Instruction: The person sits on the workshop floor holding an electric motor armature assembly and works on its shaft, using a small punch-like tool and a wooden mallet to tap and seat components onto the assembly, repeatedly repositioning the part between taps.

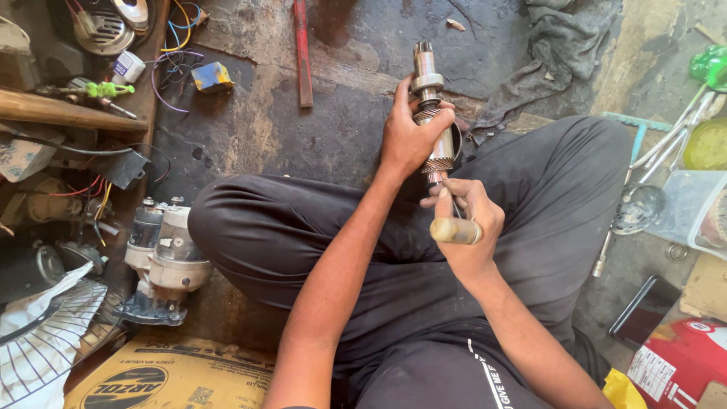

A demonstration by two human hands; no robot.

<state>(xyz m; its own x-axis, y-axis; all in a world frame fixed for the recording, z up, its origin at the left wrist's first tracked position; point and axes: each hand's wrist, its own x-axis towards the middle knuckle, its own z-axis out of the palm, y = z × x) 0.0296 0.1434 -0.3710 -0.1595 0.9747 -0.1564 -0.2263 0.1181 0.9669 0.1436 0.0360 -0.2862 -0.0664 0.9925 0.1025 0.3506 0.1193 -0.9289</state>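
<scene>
Starter motor housing [163,257] sits lower left, apart on the floor. Centre frame, left hand [409,136] grips the armature [433,113] upright; right hand [469,227] clasps a wooden-handled tool [454,229] against its lower end. Armature is out, work ongoing.

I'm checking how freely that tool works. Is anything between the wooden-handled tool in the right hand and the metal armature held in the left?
Nothing visible. The right hand holds the wooden-handled tool with its shaft running straight up to the armature, which the left hand grips; the contact point itself is hidden by fingers.
</scene>
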